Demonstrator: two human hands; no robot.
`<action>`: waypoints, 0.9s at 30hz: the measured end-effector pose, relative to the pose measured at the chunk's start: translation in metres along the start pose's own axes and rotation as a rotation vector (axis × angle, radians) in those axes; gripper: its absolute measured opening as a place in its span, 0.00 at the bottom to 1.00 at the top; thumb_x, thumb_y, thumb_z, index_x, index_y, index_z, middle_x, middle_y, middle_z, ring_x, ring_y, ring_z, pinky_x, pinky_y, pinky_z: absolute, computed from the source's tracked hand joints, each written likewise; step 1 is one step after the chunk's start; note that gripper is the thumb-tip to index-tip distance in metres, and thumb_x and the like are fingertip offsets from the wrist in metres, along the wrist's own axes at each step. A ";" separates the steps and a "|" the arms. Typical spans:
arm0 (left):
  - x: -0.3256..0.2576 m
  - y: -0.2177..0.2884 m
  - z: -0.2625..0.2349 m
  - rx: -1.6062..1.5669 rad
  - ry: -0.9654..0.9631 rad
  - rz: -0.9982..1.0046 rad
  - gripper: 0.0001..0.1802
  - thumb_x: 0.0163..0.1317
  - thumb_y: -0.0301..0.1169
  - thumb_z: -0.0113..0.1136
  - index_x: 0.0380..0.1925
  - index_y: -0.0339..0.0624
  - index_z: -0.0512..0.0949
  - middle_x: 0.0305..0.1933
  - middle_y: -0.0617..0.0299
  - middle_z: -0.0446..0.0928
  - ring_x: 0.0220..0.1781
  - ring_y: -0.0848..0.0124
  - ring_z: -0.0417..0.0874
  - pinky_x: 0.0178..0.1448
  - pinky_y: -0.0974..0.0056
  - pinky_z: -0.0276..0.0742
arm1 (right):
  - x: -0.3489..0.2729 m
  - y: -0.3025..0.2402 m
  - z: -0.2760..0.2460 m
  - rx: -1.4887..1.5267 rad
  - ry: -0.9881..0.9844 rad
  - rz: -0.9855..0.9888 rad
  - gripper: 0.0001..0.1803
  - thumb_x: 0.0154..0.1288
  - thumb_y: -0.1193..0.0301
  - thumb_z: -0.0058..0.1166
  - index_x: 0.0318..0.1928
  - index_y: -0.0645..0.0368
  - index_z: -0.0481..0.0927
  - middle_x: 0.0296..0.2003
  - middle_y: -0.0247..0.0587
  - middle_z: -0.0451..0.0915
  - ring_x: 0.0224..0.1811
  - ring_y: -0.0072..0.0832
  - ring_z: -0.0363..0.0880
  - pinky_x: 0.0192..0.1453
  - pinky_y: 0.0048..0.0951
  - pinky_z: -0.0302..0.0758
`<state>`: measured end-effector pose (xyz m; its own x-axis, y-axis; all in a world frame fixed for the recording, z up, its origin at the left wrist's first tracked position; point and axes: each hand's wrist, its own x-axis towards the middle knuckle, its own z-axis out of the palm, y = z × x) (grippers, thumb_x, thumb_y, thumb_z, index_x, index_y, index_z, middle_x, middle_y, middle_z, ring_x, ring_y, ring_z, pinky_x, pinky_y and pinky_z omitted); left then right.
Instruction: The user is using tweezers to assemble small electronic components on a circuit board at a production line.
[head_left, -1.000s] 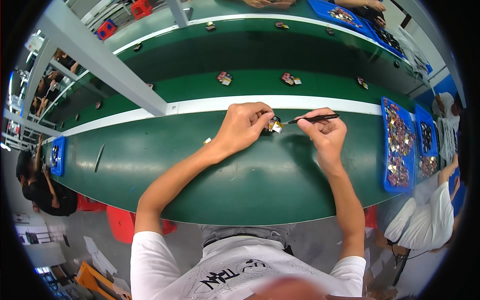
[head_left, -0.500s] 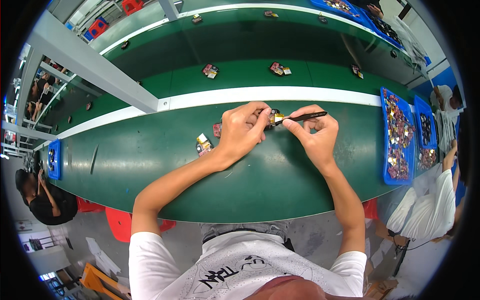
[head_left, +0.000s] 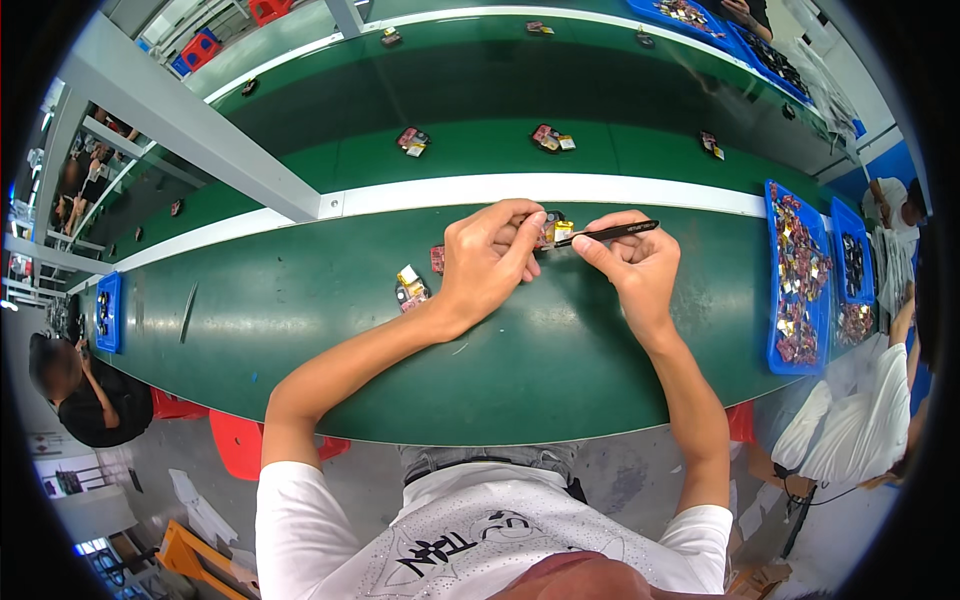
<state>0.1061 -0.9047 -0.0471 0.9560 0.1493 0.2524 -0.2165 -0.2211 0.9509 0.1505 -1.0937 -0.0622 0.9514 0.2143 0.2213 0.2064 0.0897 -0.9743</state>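
My left hand is closed on a small electronic module, dark-edged with a yellow and silver part; the fingers hide much of it. In my right hand, pinched between thumb and fingers, is a pair of black tweezers. Its tip points left and meets the module's near side; whether it grips anything there I cannot tell. Beside my left wrist lies another module with a red board and a yellow-white part. A further red-board piece shows partly behind the left hand.
Beyond a white rail runs a green belt carrying spaced modules. A blue tray full of modules stands right, near a blue tray of black parts. Far left are another blue tray and a thin metallic strip. Co-workers sit at both sides.
The modules on the belt have shifted slightly left. My right hand and the tweezers have moved a little to the right; the left hand keeps its hold on the module.
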 end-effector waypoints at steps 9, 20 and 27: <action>0.000 -0.004 0.004 -0.021 -0.020 0.059 0.11 0.71 0.24 0.62 0.48 0.25 0.82 0.30 0.53 0.85 0.25 0.71 0.87 0.26 0.70 0.84 | -0.001 -0.010 0.000 0.131 -0.018 0.117 0.08 0.60 0.84 0.70 0.39 0.68 0.83 0.27 0.31 0.81 0.24 0.06 0.68 0.27 0.13 0.64; 0.006 -0.008 0.002 -0.246 -0.161 -0.139 0.17 0.75 0.29 0.58 0.55 0.23 0.78 0.41 0.47 0.85 0.30 0.65 0.89 0.26 0.68 0.85 | -0.001 0.005 -0.008 0.156 -0.010 -0.007 0.09 0.59 0.84 0.71 0.38 0.67 0.84 0.25 0.27 0.79 0.21 0.05 0.63 0.25 0.13 0.56; 0.010 -0.010 0.003 -0.350 -0.213 -0.193 0.18 0.76 0.31 0.58 0.55 0.24 0.78 0.41 0.47 0.85 0.31 0.62 0.90 0.25 0.67 0.85 | -0.007 0.005 -0.007 -0.112 0.071 -0.280 0.07 0.55 0.81 0.75 0.33 0.66 0.87 0.31 0.36 0.87 0.18 0.08 0.64 0.21 0.15 0.57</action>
<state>0.1184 -0.9041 -0.0544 0.9969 -0.0545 0.0564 -0.0485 0.1362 0.9895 0.1470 -1.1018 -0.0691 0.8665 0.1277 0.4826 0.4833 0.0276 -0.8750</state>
